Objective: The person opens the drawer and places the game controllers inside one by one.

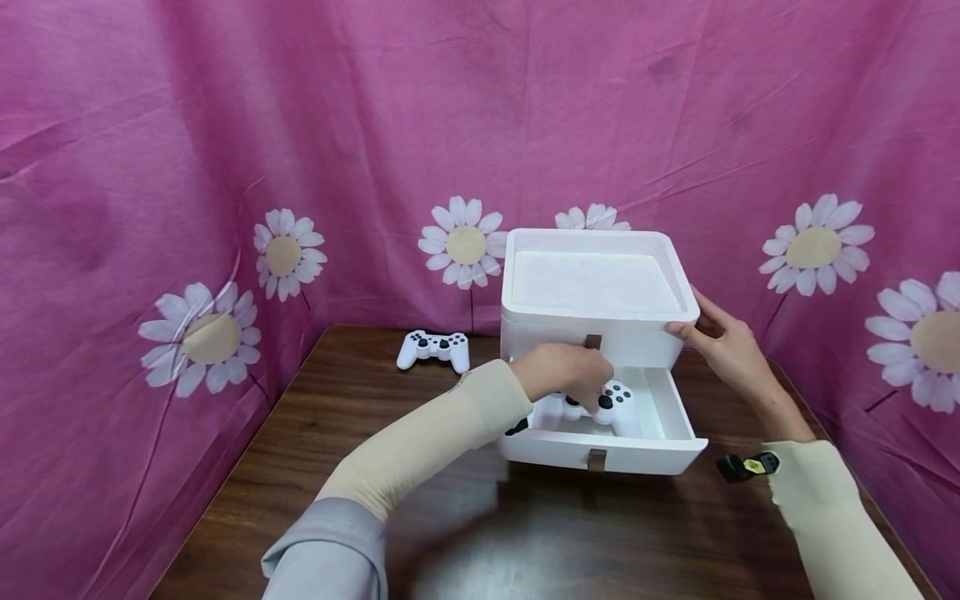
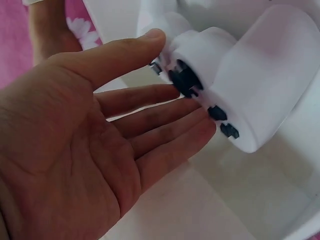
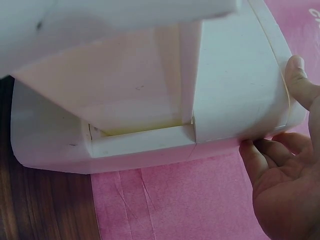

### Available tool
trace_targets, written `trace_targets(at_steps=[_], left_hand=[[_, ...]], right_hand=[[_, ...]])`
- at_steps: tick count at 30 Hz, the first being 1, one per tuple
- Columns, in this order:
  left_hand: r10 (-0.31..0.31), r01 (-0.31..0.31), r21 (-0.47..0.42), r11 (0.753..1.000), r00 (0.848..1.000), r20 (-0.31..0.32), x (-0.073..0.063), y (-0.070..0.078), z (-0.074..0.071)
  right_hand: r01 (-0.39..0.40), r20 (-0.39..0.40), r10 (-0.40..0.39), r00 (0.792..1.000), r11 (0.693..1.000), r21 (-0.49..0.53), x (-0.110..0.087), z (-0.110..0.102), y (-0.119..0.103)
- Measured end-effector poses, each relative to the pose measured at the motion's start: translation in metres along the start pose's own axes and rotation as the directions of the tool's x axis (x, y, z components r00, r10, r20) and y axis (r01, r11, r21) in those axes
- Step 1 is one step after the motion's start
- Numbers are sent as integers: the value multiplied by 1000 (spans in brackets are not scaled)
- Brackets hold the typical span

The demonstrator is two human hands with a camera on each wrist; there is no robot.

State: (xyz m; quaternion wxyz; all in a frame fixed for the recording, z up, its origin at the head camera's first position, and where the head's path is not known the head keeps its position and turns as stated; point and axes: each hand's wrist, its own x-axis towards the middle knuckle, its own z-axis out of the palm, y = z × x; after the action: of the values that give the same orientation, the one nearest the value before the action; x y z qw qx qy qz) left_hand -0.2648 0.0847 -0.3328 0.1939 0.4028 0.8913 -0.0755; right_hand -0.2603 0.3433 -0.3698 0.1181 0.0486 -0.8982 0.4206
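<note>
One gamepad is in the open drawer, a second gamepad still outside; left hand relaxed, right hand gripping the drawer unit.

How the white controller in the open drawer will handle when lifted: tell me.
The controller will probably stay stiff, as its casing looks like moulded plastic. Its smooth, rounded grips may be slightly slippery. It seems unlikely to roll, since two separate grips splay out from its body.
</note>
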Motion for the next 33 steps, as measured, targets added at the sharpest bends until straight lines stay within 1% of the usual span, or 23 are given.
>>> trace_targets(at_steps=[5, 9, 12, 16, 20, 22, 24, 27, 29, 33], left_hand=[[71, -71, -20, 997, 997, -16, -10, -7, -4], [132, -133, -41, 990, 991, -34, -19, -9, -5], [178, -183, -64, 981, 982, -67, -26, -10, -5], [237, -249, -79, 965, 962, -134, -39, -11, -3], [279, -300, -76, 951, 937, -213, -54, -10, -1], [301, -325, -56, 944, 918, -257, -60, -8, 1], [312, -336, -34, 941, 902, -300, -64, -5, 4], [311, -339, -12, 941, 875, -371, -70, -2, 10], [297, -337, -24, 941, 859, -418, -73, -1, 15], [265, -344, -62, 937, 816, -513, -78, 0, 29]], right_hand=[[-8, 0, 8, 1000, 1000, -7, 1, 0, 0], [-12, 3, 13, 1000, 1000, -13, 1, 1, 0], [-10, 3, 10, 1000, 1000, -14, 0, 1, 0], [-10, 0, 10, 1000, 1000, -12, 0, 2, 0], [-11, -2, 11, 1000, 1000, -1, -1, 2, -1], [-11, -5, 11, 1000, 1000, 2, -1, 1, -1], [-15, -9, 15, 1000, 1000, 2, -2, 1, -1], [-21, -8, 21, 1000, 1000, 0, -2, 1, -1], [-22, -7, 22, 1000, 1000, -1, -2, 2, -1], [-17, -8, 17, 1000, 1000, -4, -2, 3, -1]])
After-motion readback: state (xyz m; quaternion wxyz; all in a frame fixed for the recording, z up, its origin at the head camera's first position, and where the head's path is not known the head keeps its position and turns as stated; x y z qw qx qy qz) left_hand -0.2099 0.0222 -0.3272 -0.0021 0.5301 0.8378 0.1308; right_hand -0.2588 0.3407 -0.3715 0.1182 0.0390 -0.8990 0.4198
